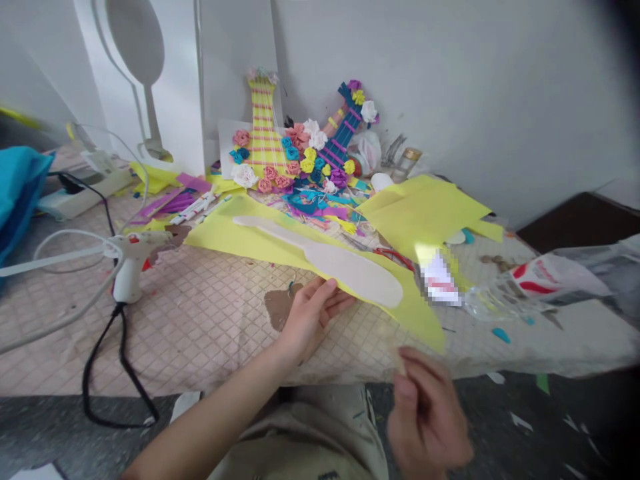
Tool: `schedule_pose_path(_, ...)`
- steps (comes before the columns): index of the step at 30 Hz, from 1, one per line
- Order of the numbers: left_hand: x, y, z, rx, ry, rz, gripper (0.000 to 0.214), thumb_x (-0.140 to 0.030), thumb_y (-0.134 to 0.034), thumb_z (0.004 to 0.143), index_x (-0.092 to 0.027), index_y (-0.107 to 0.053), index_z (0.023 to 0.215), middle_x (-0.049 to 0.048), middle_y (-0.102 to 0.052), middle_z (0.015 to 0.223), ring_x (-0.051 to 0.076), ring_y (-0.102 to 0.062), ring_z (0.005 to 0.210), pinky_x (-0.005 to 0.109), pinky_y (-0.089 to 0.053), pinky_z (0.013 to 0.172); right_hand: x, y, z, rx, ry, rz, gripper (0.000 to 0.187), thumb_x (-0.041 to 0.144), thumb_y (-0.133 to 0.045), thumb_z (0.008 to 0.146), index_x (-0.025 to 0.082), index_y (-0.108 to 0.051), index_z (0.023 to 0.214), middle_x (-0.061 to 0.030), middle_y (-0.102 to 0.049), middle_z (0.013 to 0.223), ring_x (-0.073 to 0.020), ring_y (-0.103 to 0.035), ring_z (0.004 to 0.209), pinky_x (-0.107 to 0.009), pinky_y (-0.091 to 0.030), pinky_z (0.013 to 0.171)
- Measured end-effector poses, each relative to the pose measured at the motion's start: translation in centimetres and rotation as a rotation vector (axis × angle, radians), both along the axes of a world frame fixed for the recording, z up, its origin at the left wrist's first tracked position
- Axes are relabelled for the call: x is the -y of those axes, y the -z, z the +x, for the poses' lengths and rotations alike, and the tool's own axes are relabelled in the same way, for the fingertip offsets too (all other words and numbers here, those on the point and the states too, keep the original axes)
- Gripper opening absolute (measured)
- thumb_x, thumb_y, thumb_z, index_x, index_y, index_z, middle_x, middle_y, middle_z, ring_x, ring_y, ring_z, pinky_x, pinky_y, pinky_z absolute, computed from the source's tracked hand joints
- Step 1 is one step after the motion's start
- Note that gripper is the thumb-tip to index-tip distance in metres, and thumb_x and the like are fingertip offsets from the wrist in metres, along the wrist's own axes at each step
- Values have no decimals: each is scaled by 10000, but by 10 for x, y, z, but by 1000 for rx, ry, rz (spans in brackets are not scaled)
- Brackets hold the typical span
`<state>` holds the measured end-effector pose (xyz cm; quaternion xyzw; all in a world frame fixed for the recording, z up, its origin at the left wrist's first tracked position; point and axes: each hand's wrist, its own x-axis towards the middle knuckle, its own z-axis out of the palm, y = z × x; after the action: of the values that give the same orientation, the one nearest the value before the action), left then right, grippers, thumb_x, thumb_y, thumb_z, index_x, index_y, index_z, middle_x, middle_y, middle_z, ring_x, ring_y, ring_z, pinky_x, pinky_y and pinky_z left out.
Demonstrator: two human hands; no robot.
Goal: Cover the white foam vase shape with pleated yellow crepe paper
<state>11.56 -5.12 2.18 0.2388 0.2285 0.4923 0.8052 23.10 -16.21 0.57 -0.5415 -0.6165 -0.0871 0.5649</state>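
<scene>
My left hand [310,317] pinches the near edge of a yellow foam sheet [260,243] and the white guitar-shaped cardboard cutout [345,267] lying on top of it, thumb above and fingers beneath. The sheet is lifted a little off the table. My right hand [425,413] hovers lower right, off the table edge, blurred by motion, with fingers curled loosely; whether it holds anything is unclear. The yellow sheet's right corner ends just above that hand.
A white glue gun [133,257] with black cord [107,373] lies at left. Two flower-decorated paper guitars [265,133] [340,133] lean on the back wall amid coloured scraps. More yellow sheets [425,210], red scissors [395,257] and a clear plastic bag [540,280] sit right. A patterned cloth [200,320] covers the table.
</scene>
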Motion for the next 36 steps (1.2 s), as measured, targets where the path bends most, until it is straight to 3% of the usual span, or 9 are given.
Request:
schedule_pose_path(5,-5,-6,2,42,-9,-19,128,-232,-636,747,-127,-632,820,2,-643,674,118,-618,686,298,-492,804,-1,9,-14,24,60,-209,176,91,-539,797,180,-594,939,-21,-652,736,-106,-609,630,-183,-476,566)
schedule_pose_path(15,-10,-5,6,28,-32,-41,148,-254,-636,741,-127,-637,816,56,-691,844,165,-636,819,328,-473,849,-26,-6,-9,53,169,-186,93,163,-574,794,145,-643,854,-29,-679,708,-101,-614,590,-173,-468,573)
schedule_pose_path(19,-11,-9,5,4,-40,-57,156,-241,-648,725,-129,-640,833,52,-690,859,147,-635,796,299,-480,828,-27,-12,-2,-30,194,-264,129,225,-563,803,151,-669,793,-24,-675,677,-109,-602,568,-178,-457,535)
schedule_pose_path(22,-11,-11,4,-12,-48,-60,161,-243,-657,711,-135,-644,830,44,-692,829,149,-634,794,298,-479,823,-29,-19,2,-134,178,-350,203,277,-541,814,146,-680,747,-10,-634,598,-105,-574,527,-175,-441,495)
schedule_pose_path(26,-13,-10,4,-26,-46,-52,171,-243,-658,706,-141,-646,844,48,-694,855,163,-636,820,312,-473,838,-32,-26,9,-221,175,-463,289,352,-517,818,145,-685,707,36,-450,430,-89,-485,423,-173,-375,403)
schedule_pose_path(31,-15,-4,3,-44,-30,-43,161,-254,-629,740,-132,-639,846,70,-693,902,179,-635,857,332,-460,868,-34,-30,18,-144,255,-471,311,372,-508,821,152,-681,685,43,-397,415,-74,-410,381,-179,-324,372)
schedule_pose_path(36,-16,-1,2,-40,-31,-44,155,-279,-612,761,-140,-618,829,52,-690,854,168,-636,844,299,-474,834,-32,-24,19,16,91,-392,241,285,-511,829,155,-669,700,18,-560,505,-77,-500,441,-171,-385,444)
